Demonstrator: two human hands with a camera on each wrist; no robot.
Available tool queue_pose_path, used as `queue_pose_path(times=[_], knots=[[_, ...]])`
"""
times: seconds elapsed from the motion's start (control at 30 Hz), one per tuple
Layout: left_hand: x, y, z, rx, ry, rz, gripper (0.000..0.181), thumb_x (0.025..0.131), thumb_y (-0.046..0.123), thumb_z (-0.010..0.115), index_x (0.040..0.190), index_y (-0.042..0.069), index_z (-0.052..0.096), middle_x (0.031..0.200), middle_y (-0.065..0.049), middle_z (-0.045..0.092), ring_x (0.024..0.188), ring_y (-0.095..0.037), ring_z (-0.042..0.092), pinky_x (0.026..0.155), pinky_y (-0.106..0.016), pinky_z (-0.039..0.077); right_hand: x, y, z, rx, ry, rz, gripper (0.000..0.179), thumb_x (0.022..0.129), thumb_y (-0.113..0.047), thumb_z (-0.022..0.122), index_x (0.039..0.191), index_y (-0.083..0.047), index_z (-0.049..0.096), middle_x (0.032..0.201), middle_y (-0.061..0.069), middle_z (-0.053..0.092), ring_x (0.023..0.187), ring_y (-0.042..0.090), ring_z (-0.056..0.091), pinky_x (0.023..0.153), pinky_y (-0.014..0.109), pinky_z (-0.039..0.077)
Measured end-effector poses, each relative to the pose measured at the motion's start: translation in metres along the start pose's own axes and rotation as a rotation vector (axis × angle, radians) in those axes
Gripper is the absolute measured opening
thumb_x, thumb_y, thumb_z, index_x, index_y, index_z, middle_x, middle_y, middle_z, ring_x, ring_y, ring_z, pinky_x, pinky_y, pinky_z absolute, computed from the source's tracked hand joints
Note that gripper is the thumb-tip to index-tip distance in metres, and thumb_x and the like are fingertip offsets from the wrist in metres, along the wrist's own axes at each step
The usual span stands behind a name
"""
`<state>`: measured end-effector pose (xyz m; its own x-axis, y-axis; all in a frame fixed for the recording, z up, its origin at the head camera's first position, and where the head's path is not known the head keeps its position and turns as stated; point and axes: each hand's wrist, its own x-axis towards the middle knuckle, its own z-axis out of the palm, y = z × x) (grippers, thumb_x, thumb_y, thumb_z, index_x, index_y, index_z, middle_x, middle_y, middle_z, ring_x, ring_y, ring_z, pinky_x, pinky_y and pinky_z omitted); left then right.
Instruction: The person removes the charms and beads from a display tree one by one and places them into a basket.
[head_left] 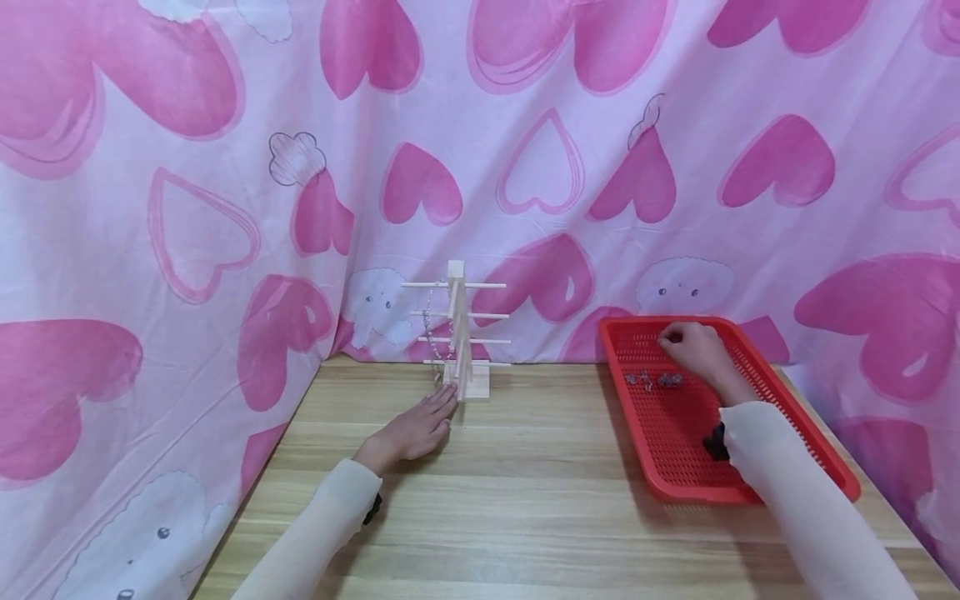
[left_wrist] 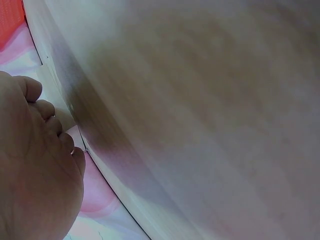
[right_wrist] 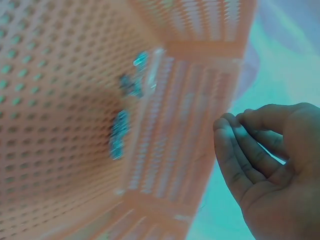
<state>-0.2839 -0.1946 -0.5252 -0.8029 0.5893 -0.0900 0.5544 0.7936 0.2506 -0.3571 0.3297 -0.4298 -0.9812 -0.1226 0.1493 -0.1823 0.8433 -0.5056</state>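
A pale wooden rack (head_left: 460, 325) with several crosswise rods stands at the back of the table. A silvery chain (head_left: 427, 325) hangs on its left side from the top rod. My left hand (head_left: 416, 425) lies flat and low at the rack's base, straight fingers touching it; in the left wrist view the fingers (left_wrist: 47, 117) overlap the base. My right hand (head_left: 697, 350) is over the far part of a red plastic basket (head_left: 645, 450), fingers bent and fingertips close to the thumb. Nothing shows between those fingertips (right_wrist: 225, 127). Small silvery chains (head_left: 670, 380) lie bunched on the basket floor.
The basket stands at the right of the wood-grain table (head_left: 525, 500), its raised slotted walls around the chains. A pink heart-patterned cloth (head_left: 525, 167) hangs behind the table and along both sides, close behind the rack. Dark wrist straps show at both sleeves.
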Motion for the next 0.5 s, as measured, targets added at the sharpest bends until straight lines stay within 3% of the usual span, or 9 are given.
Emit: queue_pose_path(times=[0.27,0.5], knots=[[0.000,0.000,-0.001,-0.005,-0.007,-0.010,0.059,0.115,0.024,0.030,0.167,-0.003,0.023,0.179,-0.018,0.012,0.167,-0.036,0.014,0.135,-0.051,0.021,0.005,-0.055,0.002,0.051,-0.020,-0.047,0.028,0.104,-0.016,0.064,0.124,0.001,0.073,0.109,0.020,0.071,0.092,0.031,0.062,0.078,0.037,0.055],[-0.002,0.002,-0.003,-0.017,-0.005,-0.005,0.059,0.115,0.024,0.030,0.167,-0.003,0.023,0.179,-0.018,0.012,0.167,-0.037,0.015,0.135,-0.052,0.021,0.008,-0.099,0.021,0.072,-0.046,-0.106,0.028,0.105,-0.016,0.064,0.127,0.000,0.073,0.114,0.018,0.073,0.096,0.031,0.063,0.088,0.046,0.061]])
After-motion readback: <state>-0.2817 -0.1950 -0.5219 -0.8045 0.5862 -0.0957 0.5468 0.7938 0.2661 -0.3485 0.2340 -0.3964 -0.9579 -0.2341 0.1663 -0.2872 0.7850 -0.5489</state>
